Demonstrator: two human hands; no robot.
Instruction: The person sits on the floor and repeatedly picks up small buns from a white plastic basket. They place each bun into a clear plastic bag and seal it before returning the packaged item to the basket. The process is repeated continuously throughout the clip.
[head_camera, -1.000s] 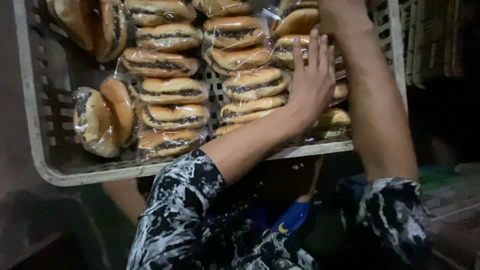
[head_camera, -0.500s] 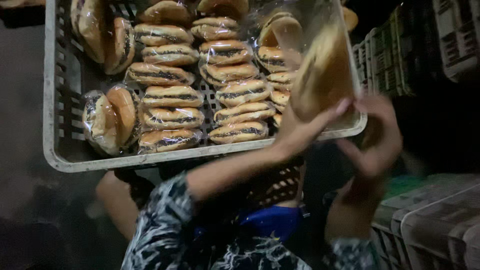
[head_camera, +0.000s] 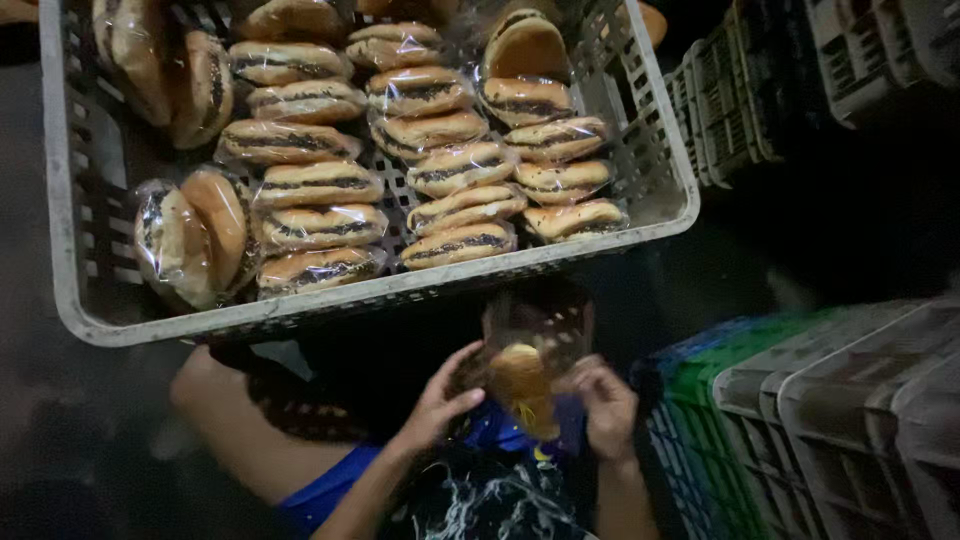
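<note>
A grey plastic crate (head_camera: 70, 300) sits in front of me, packed with rows of filled buns in clear wrappers (head_camera: 320, 185). Below the crate's front edge, close to my body, both my hands hold one wrapped bun (head_camera: 525, 375) in its clear bag. My left hand (head_camera: 440, 400) grips the bag on its left side. My right hand (head_camera: 605, 405) pinches the bag on its right side. The bun hangs upright between them, apart from the crate.
Stacked grey crates (head_camera: 850, 400) and a green crate (head_camera: 720, 370) stand at the right. More grey crates (head_camera: 760, 90) stand at the upper right. My knee (head_camera: 220, 410) shows under the crate at the left. The floor around is dark.
My hands have left the crate's right side and come down to my lap with one wrapped bun. The view has tilted downward.
</note>
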